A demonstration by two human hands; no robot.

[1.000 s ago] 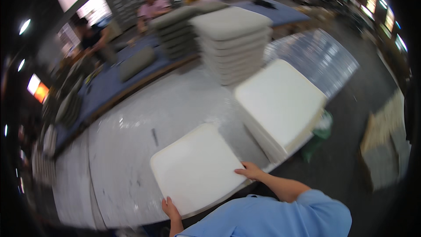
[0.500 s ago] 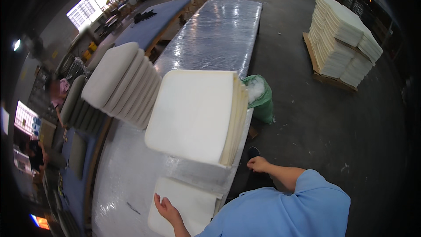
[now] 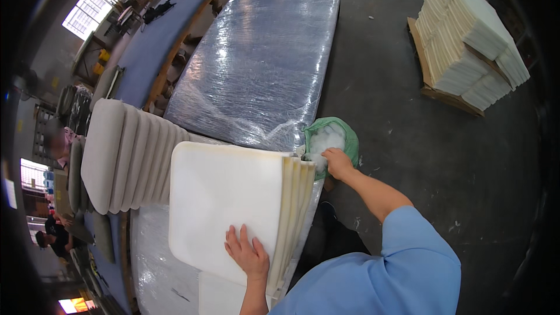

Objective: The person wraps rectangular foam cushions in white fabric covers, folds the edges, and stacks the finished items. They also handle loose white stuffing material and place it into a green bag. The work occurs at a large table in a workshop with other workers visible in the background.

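White foam pads (image 3: 224, 192): one stack, rounded corners, cream edges showing on the right; set on a film-covered surface (image 3: 157, 268). Left hand (image 3: 248, 251): fingers spread, laid on the top pad towards its lower right corner. Right hand (image 3: 338, 163): fingers bent, at the white fluff (image 3: 328, 137) in the mouth of a green sack (image 3: 352, 140); whether it pinches any, cannot tell. Sack: just beside the surface, near the upper right corner of the stack. Grey cushions (image 3: 125, 157): one stack, just left of the pads. Pale slabs (image 3: 466, 35): piled on the dark floor (image 3: 396, 140), upper right, well apart from both hands.
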